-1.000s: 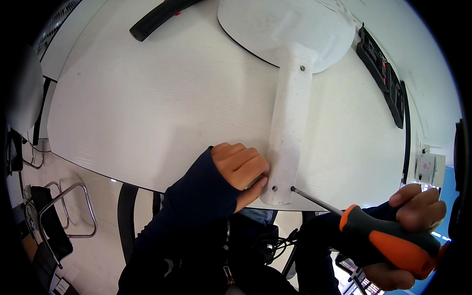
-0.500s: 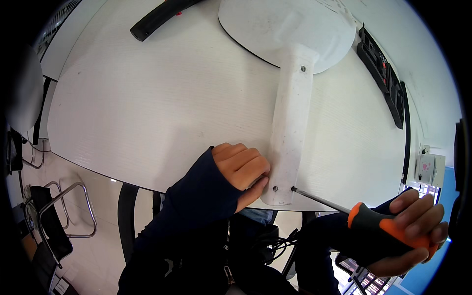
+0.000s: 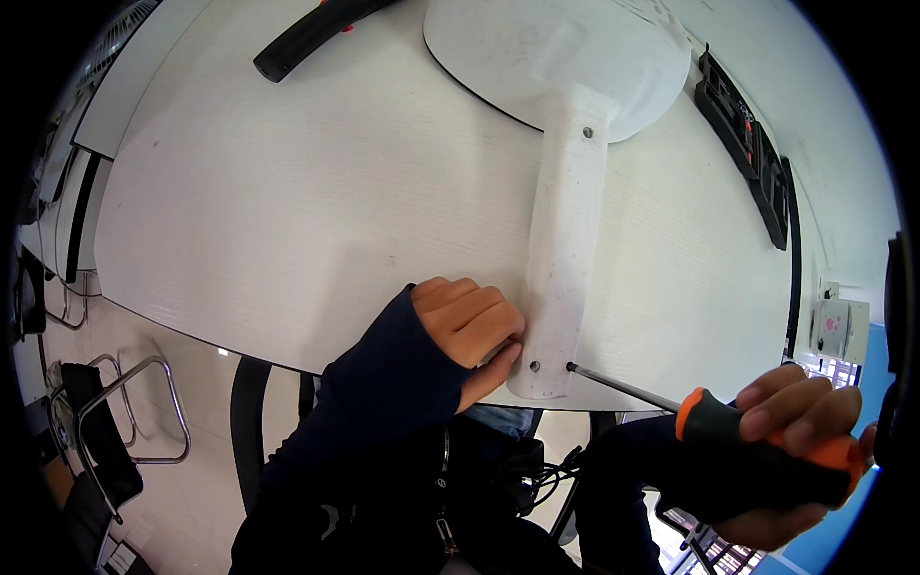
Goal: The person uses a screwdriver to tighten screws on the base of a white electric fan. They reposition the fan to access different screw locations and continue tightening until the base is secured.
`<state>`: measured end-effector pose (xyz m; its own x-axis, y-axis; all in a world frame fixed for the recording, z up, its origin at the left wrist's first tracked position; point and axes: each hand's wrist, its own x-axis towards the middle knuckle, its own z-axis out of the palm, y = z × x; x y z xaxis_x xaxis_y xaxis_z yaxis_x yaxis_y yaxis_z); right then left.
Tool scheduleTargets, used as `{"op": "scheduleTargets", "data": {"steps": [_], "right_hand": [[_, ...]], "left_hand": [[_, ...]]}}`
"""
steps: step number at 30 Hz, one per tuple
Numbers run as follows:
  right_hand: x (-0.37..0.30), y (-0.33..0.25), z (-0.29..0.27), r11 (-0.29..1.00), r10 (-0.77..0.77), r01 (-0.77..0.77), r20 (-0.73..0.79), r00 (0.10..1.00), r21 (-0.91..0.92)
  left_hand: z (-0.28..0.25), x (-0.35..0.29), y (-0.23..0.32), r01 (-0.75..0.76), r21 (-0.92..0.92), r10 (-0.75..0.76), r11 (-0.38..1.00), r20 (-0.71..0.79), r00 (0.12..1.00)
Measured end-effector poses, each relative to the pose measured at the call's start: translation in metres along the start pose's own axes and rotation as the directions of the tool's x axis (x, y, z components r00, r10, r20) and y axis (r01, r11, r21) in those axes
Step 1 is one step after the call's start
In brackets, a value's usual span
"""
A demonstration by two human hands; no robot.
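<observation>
A long white bar [image 3: 561, 220] lies on the table, its far end meeting a rounded white panel [image 3: 575, 57]. Holes show near both its ends. My left hand [image 3: 471, 324] presses against the bar's left edge near the close end, fingers curled and the fingertips partly hidden. In my right hand [image 3: 800, 412] is a screwdriver [image 3: 724, 431] with a black and orange handle, fingers wrapped around it. The shaft runs left, and its tip meets the right side of the bar near the close end, level with the hole there.
A black handle-shaped tool [image 3: 307, 43] with a red part lies at the far left of the white table [image 3: 287, 201]. An open black tool case [image 3: 743, 139] rests along the right wall. Metal-framed chairs [image 3: 144, 412] stand at the left, and dark cables [image 3: 556, 470] hang below the table edge.
The screwdriver handle has turned, and my right fingers have shifted around it. My left hand stays at the bar. A blurred pale shape at the left edge has gone from view.
</observation>
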<state>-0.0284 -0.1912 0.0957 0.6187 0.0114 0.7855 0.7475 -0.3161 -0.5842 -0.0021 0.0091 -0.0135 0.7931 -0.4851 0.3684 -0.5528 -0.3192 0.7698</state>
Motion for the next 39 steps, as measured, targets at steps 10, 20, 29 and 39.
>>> {"op": "scheduleTargets", "data": {"steps": [10, 20, 29, 39], "right_hand": [[0.003, -0.009, -0.011, 0.961, 0.072, -0.076, 0.023, 0.997, 0.265], [0.006, -0.009, 0.011, 0.874, 0.084, -0.093, 0.040, 0.996, 0.476], [0.011, -0.001, -0.021, 0.903, 0.192, -0.262, 0.225, 0.955, 0.341], [0.007, 0.003, -0.012, 0.989, -0.115, 0.097, 0.174, 0.978, 0.110]], "left_hand": [[0.001, -0.001, 0.000, 0.000, 0.001, 0.000, 1.000, -0.005, 1.000], [0.002, -0.001, -0.001, -0.010, 0.011, 0.010, 1.000, -0.012, 1.000], [0.003, 0.000, 0.000, -0.031, 0.010, 0.031, 0.999, -0.017, 0.999], [0.003, -0.001, -0.003, -0.024, 0.022, 0.025, 0.999, -0.019, 1.000]]}}
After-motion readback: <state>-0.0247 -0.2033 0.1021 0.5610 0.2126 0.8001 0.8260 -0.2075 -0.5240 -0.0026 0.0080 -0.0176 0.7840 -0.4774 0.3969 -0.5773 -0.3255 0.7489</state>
